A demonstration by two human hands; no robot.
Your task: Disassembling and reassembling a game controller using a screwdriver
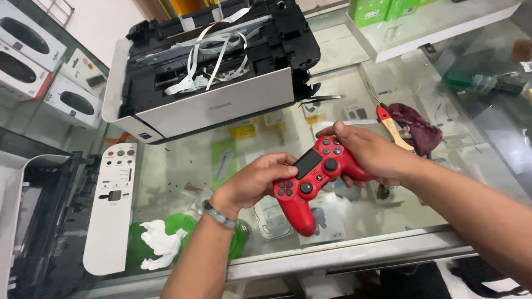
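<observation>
While both forearms angle inward, left hand [256,180] and right hand [370,154] clasping red game controller [313,178], thumbs on top

Matt red plastic gamepad [313,177] above glossy glass counter [183,166].

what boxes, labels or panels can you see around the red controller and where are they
Mouse boxes: far left behind the glass, white cartons picturing black mice, one with a red side.
Green boxes: top right on a white shelf, bright green cartons.
Control panel: lower left on the glass counter, long white cover with round buttons.
Small packets: under the glass below the opened printer, yellow and green, too small to detail.
</observation>
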